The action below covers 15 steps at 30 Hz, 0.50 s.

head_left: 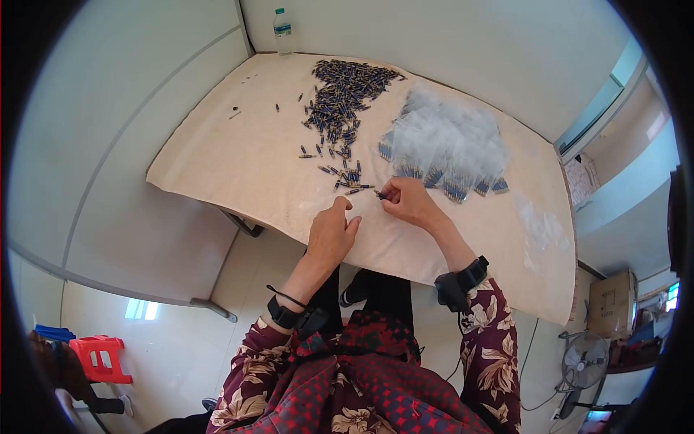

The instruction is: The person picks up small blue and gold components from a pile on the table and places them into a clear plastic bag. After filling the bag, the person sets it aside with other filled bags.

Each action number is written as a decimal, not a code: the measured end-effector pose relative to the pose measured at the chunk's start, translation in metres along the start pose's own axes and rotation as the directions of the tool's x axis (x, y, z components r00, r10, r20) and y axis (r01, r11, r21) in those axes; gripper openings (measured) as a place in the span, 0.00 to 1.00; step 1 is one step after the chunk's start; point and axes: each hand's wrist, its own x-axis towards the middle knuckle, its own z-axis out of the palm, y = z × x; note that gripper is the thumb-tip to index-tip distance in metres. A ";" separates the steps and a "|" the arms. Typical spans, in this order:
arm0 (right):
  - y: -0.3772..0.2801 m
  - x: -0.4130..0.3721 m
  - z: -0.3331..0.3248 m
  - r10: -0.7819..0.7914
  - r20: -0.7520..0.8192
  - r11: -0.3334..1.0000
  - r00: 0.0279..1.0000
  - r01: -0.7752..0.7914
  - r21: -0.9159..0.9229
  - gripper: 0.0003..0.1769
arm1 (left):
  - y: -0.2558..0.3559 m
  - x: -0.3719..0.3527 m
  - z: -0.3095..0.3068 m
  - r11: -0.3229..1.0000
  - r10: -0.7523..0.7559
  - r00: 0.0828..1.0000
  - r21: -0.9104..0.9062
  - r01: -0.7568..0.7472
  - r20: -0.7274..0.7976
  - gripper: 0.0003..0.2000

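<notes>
My right hand (410, 202) pinches a small dark-blue and brass cylindrical piece (380, 195) between thumb and fingertips, just above the cloth. To its left, my left hand (332, 230) hovers near the table's front edge, thumb and index finger apart, with nothing visible between them; its other fingers are partly hidden. A few loose pieces of the same kind (352, 175) lie just beyond both hands. Farther back they form a large heap (350, 83). Right of the heap lies a pile of clear plastic bags (448, 137), with rows of these pieces showing inside.
A cream cloth (231, 159) covers the table. Flat clear bags (542, 228) lie at the right. A water bottle (283, 32) stands at the back left against the partition. On the floor are a red stool (101, 358) and a fan (584, 359).
</notes>
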 end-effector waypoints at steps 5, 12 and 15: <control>0.004 -0.013 -0.001 0.172 0.051 0.884 0.984 -0.176 0.434 0.14 | 0.000 -0.001 0.002 0.995 0.085 0.994 -0.052 -0.089 -0.066 0.10; -0.028 -0.031 -0.002 0.265 0.194 0.545 0.944 -0.313 0.778 0.12 | 0.023 -0.005 0.012 0.902 -0.011 1.000 -0.432 0.010 0.002 0.07; -0.033 -0.038 0.003 0.289 0.161 0.501 0.944 -0.292 0.815 0.12 | 0.027 -0.003 0.015 0.865 -0.004 0.999 -0.500 0.028 0.049 0.07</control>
